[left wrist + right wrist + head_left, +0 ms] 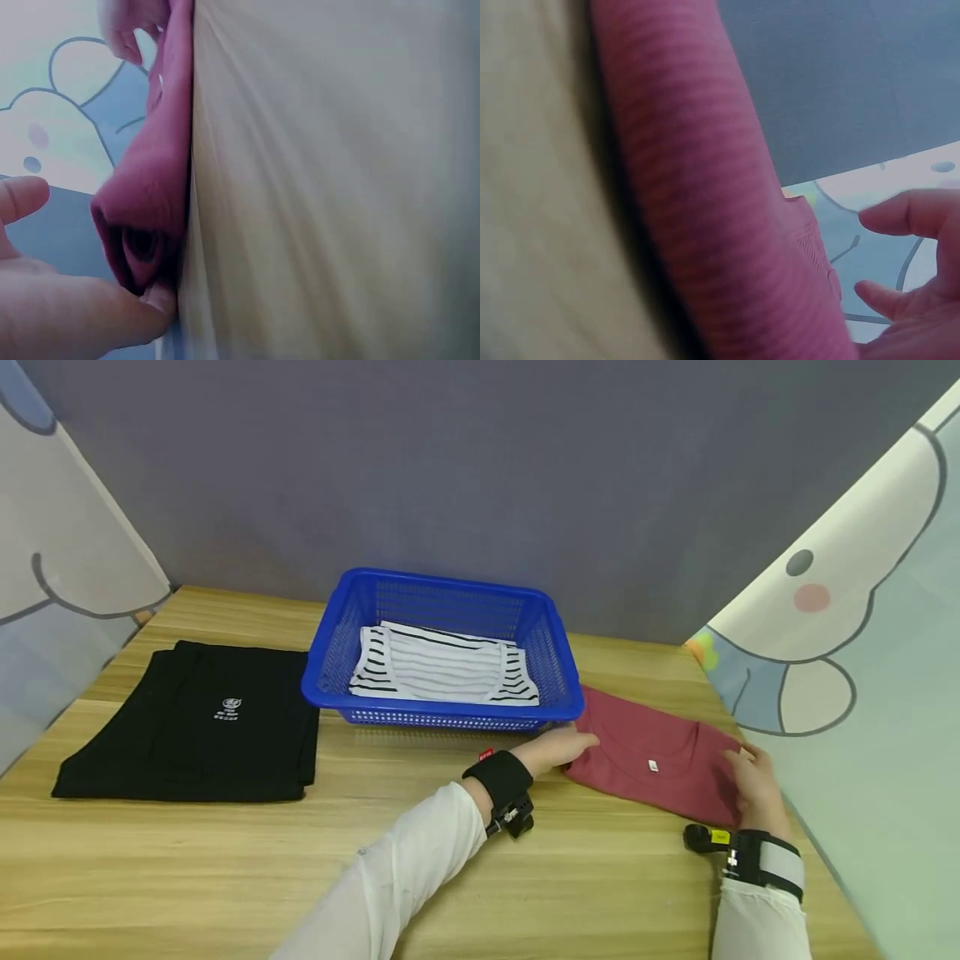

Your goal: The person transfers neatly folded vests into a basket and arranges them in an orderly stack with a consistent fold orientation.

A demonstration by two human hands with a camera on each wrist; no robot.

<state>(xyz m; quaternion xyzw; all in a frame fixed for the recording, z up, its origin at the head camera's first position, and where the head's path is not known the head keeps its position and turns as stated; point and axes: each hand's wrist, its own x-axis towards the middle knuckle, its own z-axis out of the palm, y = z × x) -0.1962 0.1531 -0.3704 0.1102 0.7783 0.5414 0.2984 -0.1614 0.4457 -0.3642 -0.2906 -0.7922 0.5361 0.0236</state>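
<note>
A folded maroon shirt [630, 735] with a small white label lies to the right of the blue basket. At its left end is my left hand [557, 749]; in the left wrist view, its fingertips touch the rolled edge of the shirt [146, 184] from below, with the thumb raised apart. My right hand [756, 787] is by the shirt's right end. The right wrist view shows its thumb and a finger [907, 214] spread apart beside the ribbed cloth [705, 195]. Whether other right fingers touch the shirt is hidden.
The blue plastic basket [442, 717] holds a folded white shirt with black stripes [446, 664]. On the left of the wooden table [187, 877] lies a folded black garment [225, 735] with a white print. A grey wall [450, 485] stands behind.
</note>
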